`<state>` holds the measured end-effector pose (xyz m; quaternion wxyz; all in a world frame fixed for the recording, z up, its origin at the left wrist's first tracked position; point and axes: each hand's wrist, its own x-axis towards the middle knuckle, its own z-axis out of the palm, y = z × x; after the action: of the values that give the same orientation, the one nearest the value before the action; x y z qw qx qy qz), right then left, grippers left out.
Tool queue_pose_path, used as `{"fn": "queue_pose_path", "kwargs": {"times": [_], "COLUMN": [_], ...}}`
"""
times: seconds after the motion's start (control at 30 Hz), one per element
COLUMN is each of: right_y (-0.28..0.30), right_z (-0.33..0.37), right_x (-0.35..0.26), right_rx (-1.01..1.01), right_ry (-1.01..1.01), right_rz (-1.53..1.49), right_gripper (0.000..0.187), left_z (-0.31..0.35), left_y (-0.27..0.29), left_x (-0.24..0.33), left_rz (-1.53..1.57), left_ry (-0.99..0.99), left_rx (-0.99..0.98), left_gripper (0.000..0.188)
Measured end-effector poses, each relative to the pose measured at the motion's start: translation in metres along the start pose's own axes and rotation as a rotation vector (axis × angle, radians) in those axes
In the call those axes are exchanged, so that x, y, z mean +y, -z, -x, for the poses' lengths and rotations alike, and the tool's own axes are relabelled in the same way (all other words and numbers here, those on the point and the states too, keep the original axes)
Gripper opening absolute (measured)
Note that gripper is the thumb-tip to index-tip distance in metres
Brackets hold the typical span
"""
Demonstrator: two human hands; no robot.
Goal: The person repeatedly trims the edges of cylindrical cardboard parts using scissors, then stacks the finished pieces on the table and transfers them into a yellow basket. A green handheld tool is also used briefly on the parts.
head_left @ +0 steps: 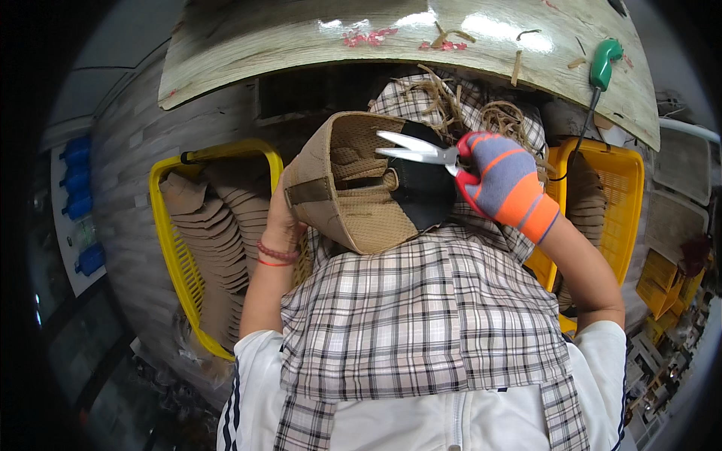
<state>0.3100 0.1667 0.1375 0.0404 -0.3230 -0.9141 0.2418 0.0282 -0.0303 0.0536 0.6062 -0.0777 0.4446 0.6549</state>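
Note:
My bare left hand (283,219) grips the left side of a tan and black fabric piece (359,161), which curves round like a wide cuff above my lap. Most of that hand's fingers are hidden behind the fabric. Its inside has a textured tan lining, a seam and a black panel on the right. In a striped glove, my right hand (502,177) is closed on the red handles of a pair of scissors (425,152). Their silver blades stand apart and point left, over the opening of the piece.
A wood-grain table (286,56) with scraps and a green corded hand tool (604,66) lies ahead. Yellow baskets (156,197) of stacked brown pieces (218,248) flank me. Cut strips (505,120) rest on my checked apron (383,323). Blue items (77,180) line the far left.

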Motion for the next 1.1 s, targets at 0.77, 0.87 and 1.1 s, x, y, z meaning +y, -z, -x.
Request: {"fn": "queue_pose_path", "kwargs": {"times": [0.77, 0.87, 1.1], "right_y": [-0.008, 0.001, -0.008], "right_z": [0.019, 0.02, 0.013], "right_x": [-0.018, -0.017, -0.017], "right_rx": [-0.354, -0.391, -0.387], "right_ry": [0.157, 0.07, 0.162], "right_rz": [0.1, 0.116, 0.069], "right_gripper": [0.027, 0.026, 0.026], "left_z": [0.019, 0.017, 0.018], "left_y": [0.007, 0.014, 0.01], "left_x": [0.0, -0.005, -0.006], "left_rz": [-0.454, -0.442, -0.449], "left_ry": [0.283, 0.27, 0.256], "left_rx": [-0.087, -0.084, -0.081], "left_gripper": [0.05, 0.051, 0.046]}}
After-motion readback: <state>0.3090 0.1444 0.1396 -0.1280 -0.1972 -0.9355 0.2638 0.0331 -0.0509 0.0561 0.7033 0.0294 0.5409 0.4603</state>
